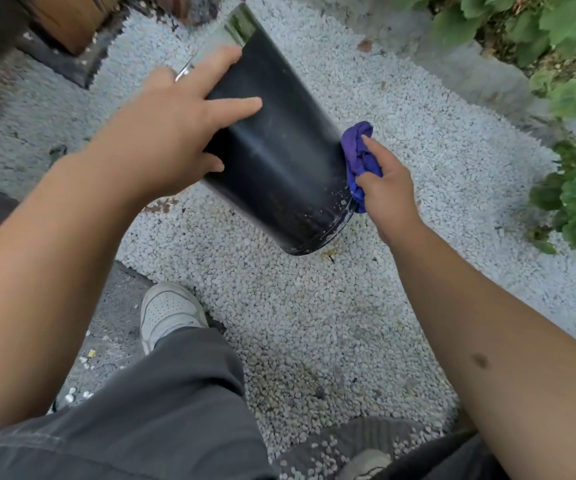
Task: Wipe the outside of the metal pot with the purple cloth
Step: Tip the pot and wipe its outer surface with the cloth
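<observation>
Metal pot (279, 147) hangs tilted above the gravel (314, 306), steadied by the left hand (175, 133) with fingers spread flat. Right hand (383, 188) grips the purple cloth (359, 150) against its side (wiping underway); next, unwiped areas probably need turning into reach.

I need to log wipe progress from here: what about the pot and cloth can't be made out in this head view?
- Far side and underside of the metal pot: turned away from the head camera.
- Pot wall under the left hand: covered by palm and fingers.
- Contact patch under the purple cloth: hidden by the bunched cloth and the right hand.
- Pot's inside: its opening faces away.
- Whitish specks near its base: too small to identify.
</observation>
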Motion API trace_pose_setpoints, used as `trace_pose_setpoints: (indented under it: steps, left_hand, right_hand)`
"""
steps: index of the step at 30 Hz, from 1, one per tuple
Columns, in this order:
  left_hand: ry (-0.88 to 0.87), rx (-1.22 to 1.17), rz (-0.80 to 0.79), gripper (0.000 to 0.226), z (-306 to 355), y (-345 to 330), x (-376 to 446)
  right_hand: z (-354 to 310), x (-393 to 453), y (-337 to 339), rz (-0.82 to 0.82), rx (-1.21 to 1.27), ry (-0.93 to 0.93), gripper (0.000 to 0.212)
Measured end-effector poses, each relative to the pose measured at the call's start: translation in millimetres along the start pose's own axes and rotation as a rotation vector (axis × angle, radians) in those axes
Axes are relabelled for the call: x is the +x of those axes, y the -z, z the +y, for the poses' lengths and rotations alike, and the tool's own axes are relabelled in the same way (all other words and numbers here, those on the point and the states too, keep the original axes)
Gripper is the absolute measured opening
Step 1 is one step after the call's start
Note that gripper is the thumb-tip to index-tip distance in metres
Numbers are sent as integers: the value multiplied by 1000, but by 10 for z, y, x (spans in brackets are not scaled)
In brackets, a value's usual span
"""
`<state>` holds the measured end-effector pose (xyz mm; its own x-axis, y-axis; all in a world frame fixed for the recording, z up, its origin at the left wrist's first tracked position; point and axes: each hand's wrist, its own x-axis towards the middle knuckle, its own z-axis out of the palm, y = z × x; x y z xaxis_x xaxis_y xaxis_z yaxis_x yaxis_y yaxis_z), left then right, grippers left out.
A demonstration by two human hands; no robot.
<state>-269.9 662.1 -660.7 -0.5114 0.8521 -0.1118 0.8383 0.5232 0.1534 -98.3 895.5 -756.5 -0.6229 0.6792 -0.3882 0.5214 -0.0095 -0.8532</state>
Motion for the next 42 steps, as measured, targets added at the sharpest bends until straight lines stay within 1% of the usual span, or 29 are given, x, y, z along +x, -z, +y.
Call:
trace_pose_setpoints:
  steps: [3,6,11,14,16,18,19,20,21,22,23,25,26,27,30,32,34,37,38,40,42]
  left_hand:
    - [9,44,-23,89,39,59,142]
    - [18,52,-51,89,41,89,185]
    - [34,47,-50,88,45,68,162]
    - [30,41,-55,86,39,65,164]
    - [21,41,-47,86,9,66,177]
    - [9,17,-29,90,-37,50,155]
    - [-9,-4,12,96,-62,21,122]
    - [-19,-38,88,103,-83,-21,87]
    - [13,-99,182,110,-101,-79,52]
    - [98,-190,263,117,-106,-147,3]
    - [213,-295,310,123,-105,-218,-43]
    - [427,-475,322,132,-134,-366,-152]
    - [477,-506,312,134,-162,-432,-216]
    - [486,-505,306,134,-201,-486,-290]
    - [450,-469,295,132,-259,-616,-464]
    - [458,-392,303,126,-222,-701,-482]
    - [479,-388,329,120,-209,-729,-430]
    - [458,-415,340,84,-243,-578,-295]
    - [454,-418,327,81,-229,-496,-252]
    - [419,-406,336,81,-160,-328,-152]
    - [357,-384,358,92,-76,-125,-44]
  right_hand:
    - [59,-161,-91,77,58,1,55]
    - [99,-311,-194,131,95,52,56]
    - [186,-577,-386,232,74,108,60]
    - [218,-779,-535,283,-21,145,61]
    - [222,-865,-591,278,-84,170,60]
    - [238,-914,-609,237,-167,217,59]
    - [251,-925,-600,213,-210,247,60]
    - [265,-909,-583,197,-234,273,61]
    - [264,-877,-566,188,-240,284,62]
    - [269,-842,-548,184,-242,284,62]
    - [266,-810,-529,180,-247,287,61]
    - [248,-763,-530,170,-263,317,61]
    - [245,-749,-526,165,-270,331,61]
    - [244,-737,-527,161,-273,336,61]
    - [274,-741,-501,159,-257,326,61]
    - [291,-743,-488,159,-239,314,61]
    - [256,-737,-484,148,-224,303,61]
    - [122,-644,-413,138,-275,319,61]
    - [73,-586,-368,142,-292,314,60]
    - [-55,-452,-255,152,-247,257,59]
    - [-205,-316,-139,141,-112,160,57]
